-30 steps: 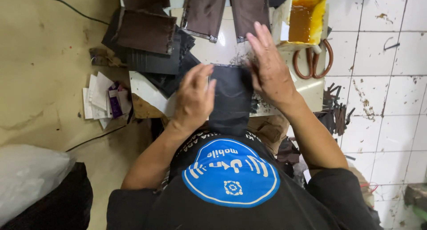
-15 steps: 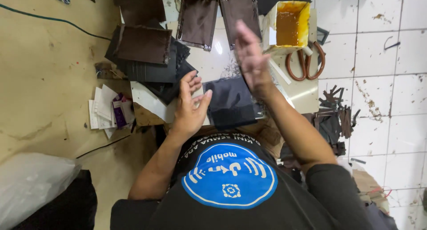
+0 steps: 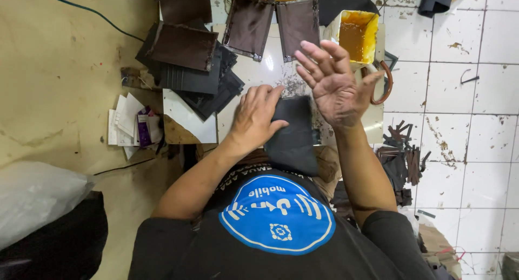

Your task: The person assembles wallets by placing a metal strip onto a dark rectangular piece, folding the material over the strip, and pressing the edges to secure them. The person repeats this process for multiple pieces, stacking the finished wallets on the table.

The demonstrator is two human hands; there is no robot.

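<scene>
A black rectangular piece of material (image 3: 294, 136) lies on a white board (image 3: 254, 74) in front of me. My left hand (image 3: 257, 117) presses flat on its left edge, fingers together. Raised in the air above the piece's right side is my right hand (image 3: 332, 82), palm showing, fingers spread, holding nothing. Two dark brown glossy pieces (image 3: 273, 25) lie side by side at the far edge of the board.
A yellow tub of glue (image 3: 357, 34) stands at the far right with scissors (image 3: 381, 82) beside it. A stack of dark sheets (image 3: 192, 69) lies left of the board. Paper scraps (image 3: 130, 126) lie at left, dark offcuts (image 3: 403, 158) on the white tiles at right.
My right hand has lifted off the black piece and turned palm-up into the air. The left hand has stayed pressed on the piece's left side.
</scene>
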